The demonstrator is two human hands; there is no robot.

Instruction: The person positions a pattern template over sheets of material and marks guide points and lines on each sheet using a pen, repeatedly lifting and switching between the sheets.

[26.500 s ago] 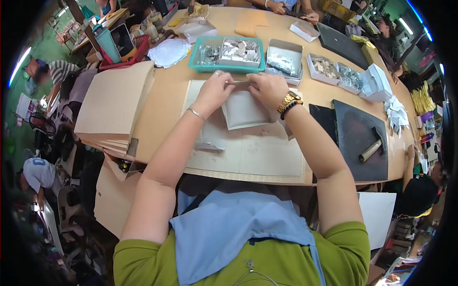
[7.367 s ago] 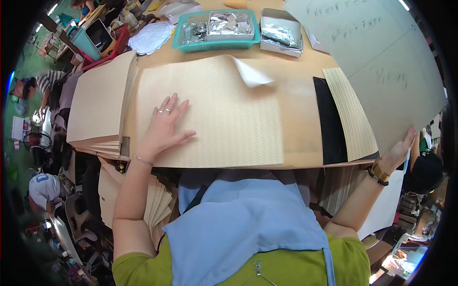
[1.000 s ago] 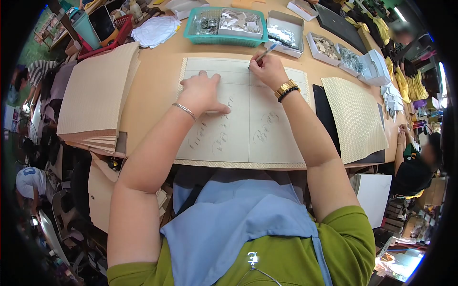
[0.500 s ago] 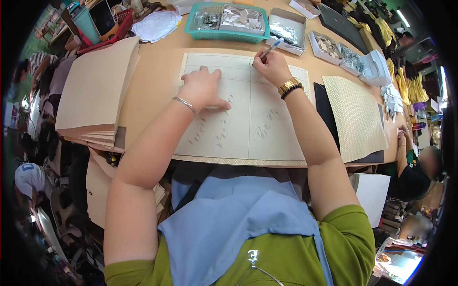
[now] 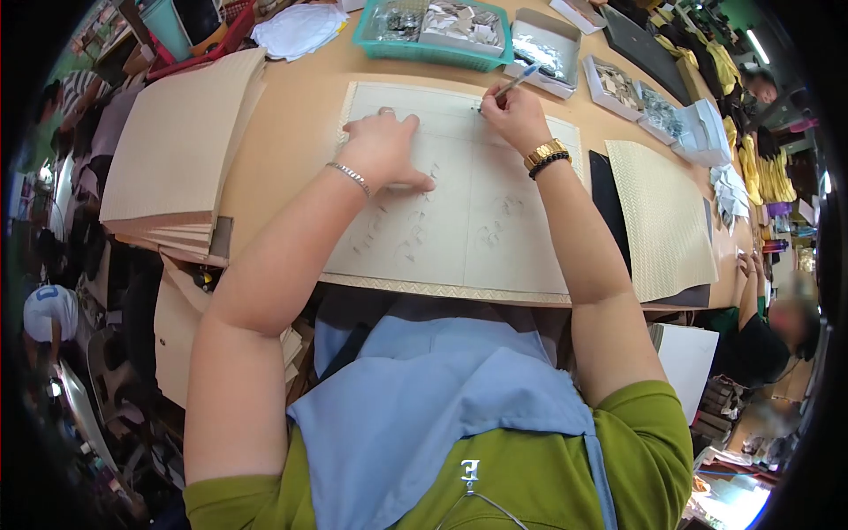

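Observation:
A pale card pattern [image 5: 380, 256] with handwriting and ruled lines lies flat on a cream woven-textured sheet [image 5: 424, 290], whose edges show around it. Spread over the upper left of the card, my left hand [image 5: 382, 152] presses down with its fingers apart. My right hand [image 5: 515, 117] grips a pen [image 5: 519, 79] with a blue end, near the card's top edge. The pen's tip is close to the surface, partly hidden by my fingers.
Stacked cream sheets [image 5: 177, 150] lie at left, another textured sheet [image 5: 664, 221] over dark material at right. Along the back stand a turquoise basket [image 5: 433, 55], a white box of clear packets [image 5: 543, 53] and a box of small pieces [image 5: 612, 87]. A person [image 5: 751, 336] sits far right.
My right hand and the pen have shifted slightly to the right along the card's top edge. My left hand still lies on the card. The whole view has moved a little.

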